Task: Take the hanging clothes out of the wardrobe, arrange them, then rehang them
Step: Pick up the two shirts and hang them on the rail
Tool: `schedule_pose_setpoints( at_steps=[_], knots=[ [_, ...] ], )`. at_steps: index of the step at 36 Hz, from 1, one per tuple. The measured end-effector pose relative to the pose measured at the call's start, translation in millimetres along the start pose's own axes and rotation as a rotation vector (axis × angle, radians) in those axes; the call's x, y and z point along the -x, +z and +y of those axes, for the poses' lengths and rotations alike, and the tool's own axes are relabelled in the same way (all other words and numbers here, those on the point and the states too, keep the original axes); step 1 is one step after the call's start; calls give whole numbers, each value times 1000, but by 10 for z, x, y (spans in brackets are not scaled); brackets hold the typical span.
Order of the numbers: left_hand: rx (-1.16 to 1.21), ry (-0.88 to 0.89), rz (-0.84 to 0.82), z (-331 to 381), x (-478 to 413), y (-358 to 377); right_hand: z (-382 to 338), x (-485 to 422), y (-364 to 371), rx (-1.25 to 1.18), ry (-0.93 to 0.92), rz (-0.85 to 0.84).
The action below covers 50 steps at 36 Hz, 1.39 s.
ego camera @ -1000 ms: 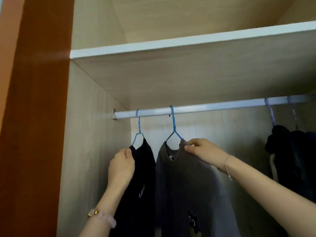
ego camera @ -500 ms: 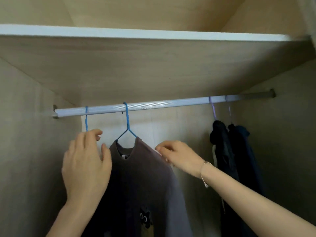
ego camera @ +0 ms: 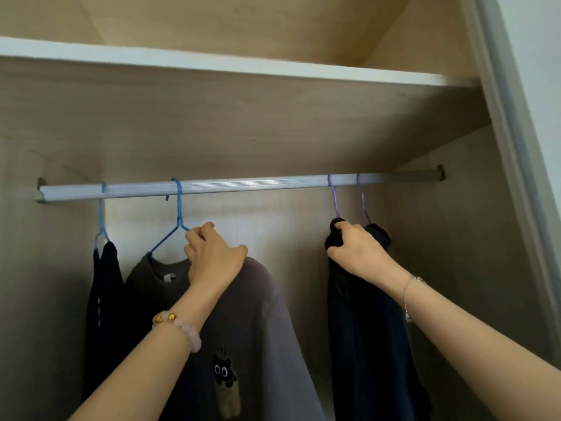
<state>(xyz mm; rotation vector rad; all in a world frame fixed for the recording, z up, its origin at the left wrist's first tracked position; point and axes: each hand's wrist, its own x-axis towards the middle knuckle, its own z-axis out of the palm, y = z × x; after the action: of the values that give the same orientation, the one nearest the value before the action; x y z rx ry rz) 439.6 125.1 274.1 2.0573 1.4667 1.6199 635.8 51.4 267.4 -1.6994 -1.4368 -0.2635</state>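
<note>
Four garments, four hangers (two blue, two purple), one rail, two hands, two bracelets.

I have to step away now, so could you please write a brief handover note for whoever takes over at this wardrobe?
Left hand grips the grey sweatshirt at its shoulder, by its blue hanger.
Right hand pinches the top of the black garment under its purple hanger.
All four garments hang on the rail: a dark top far left, a navy garment far right.
Done: nothing is off the rail. Left: take out, arrange, rehang.
</note>
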Motion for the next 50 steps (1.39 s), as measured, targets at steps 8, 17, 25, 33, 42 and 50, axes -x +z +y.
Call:
schedule_pose_setpoints(
  at_steps=[8, 17, 25, 33, 42, 50],
  knots=[
    [206, -175, 55, -174, 37, -26, 146, -93, -58, -218, 92, -56],
    [300, -169, 24, -449, 28, -217, 176, -204, 162, -430, 200, 0],
    [397, -158, -11, -562, 48, -388, 38, -236, 220, -442, 103, -160],
    [449, -152, -35, -590, 33, -458, -242, -133, 293, -428, -12, -318],
    [435, -159, -74, -602, 37, -498, -453, -104, 432, -446, -124, -396],
    [430, -158, -106, -586, 75, -509, -531, -98, 542, -504, -149, -425]
  ],
)
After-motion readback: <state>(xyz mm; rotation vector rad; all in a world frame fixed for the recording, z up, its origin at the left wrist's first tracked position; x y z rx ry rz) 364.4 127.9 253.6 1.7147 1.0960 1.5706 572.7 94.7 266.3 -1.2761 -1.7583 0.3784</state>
